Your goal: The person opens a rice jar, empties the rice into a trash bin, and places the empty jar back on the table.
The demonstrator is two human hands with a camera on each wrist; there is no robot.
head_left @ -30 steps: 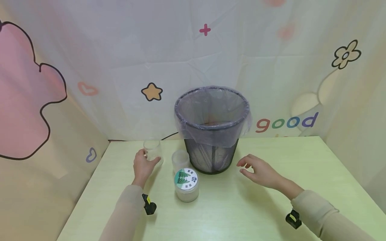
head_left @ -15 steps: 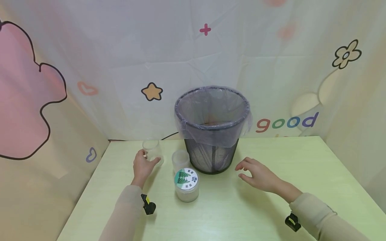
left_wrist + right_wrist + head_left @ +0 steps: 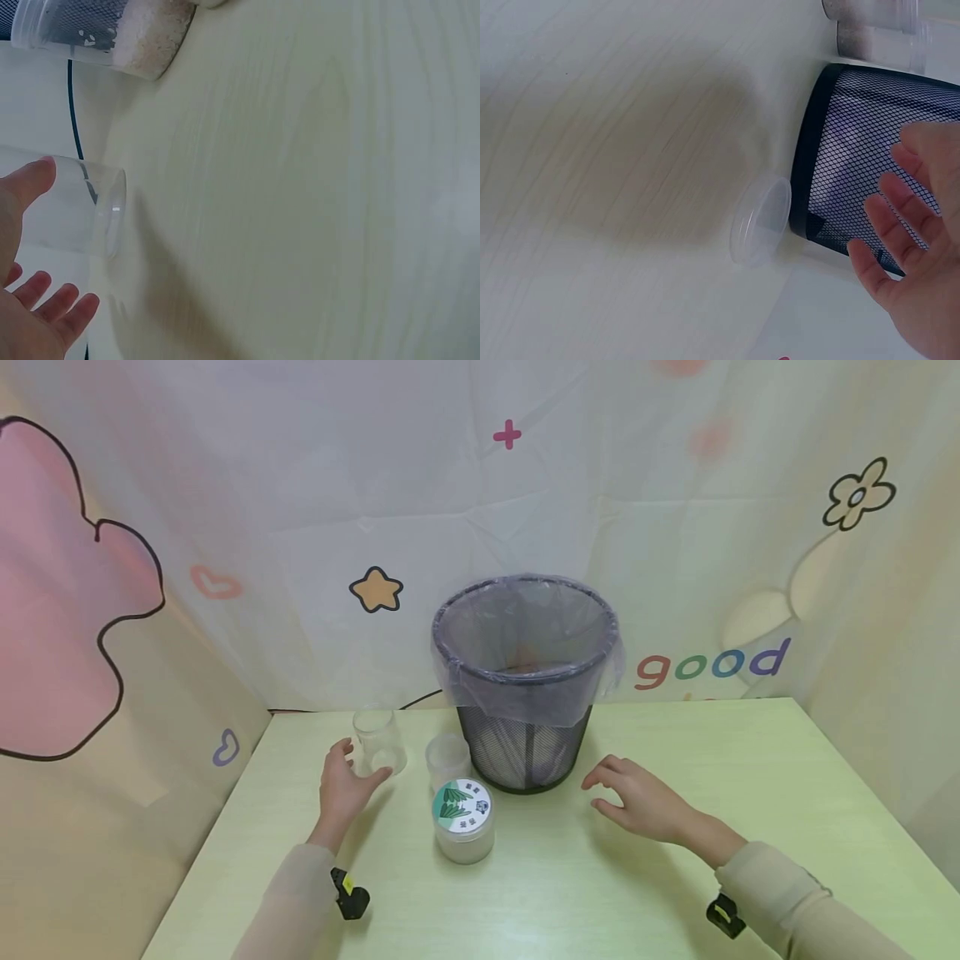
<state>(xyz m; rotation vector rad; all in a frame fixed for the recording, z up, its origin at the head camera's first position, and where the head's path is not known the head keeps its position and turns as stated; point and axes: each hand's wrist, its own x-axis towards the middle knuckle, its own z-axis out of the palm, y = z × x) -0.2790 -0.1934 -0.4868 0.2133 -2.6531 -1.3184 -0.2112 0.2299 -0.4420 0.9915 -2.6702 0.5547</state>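
Observation:
My left hand lies open just in front of an empty clear jar standing at the back left of the table. In the left wrist view the thumb touches the empty jar while the fingers stay spread off it. An uncapped jar stands to its right, against the bin. Nearer me is a jar with a green-and-white labelled lid. My right hand hovers open over the table, right of the bin. A clear loose lid lies by the bin's base.
A black mesh bin lined with a clear bag stands at the back centre of the pale green table. Printed curtains close off the back and both sides. A dark cable runs along the table's back edge.
My left hand has loosened from the empty jar and the arm has drawn back toward me. The right hand has drifted slightly left, still holding nothing.

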